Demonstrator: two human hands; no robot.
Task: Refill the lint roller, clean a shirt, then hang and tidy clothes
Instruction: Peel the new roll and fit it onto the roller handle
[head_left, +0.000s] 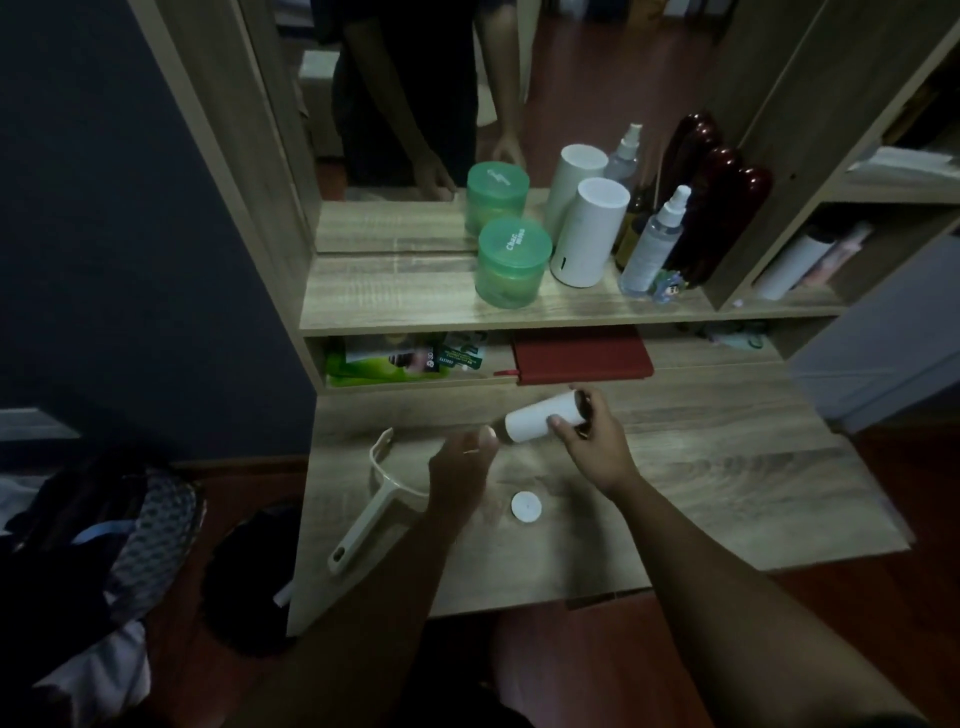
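A white roll (540, 421) is held above the tabletop (727, 493), lying nearly level with its right end slightly raised. The right hand (592, 441) is wrapped round that right end, with the thumb laid on the near side of the roll and the fingers curled over the far side. The left hand (462, 467) is brought up to the roll's left end, with a fingertip at its dark rim; whether that end is pinched or only touched cannot be told.

The handle (371, 514) of the lint roller is laid on the tabletop to the left, its bare frame partly hidden under the left wrist. A small round white cap (525, 505) is seen flat on the tabletop between the two forearms, apart from the handle.

On the shelf (395, 306) behind, a green jar (511, 262), a white cylinder (589, 231) and a spray bottle (652, 244) are stood before a mirror (415, 104). A red notebook (582, 356) is tucked under the shelf. Clothes (104, 519) are heaped at the lower left, beside the tabletop.
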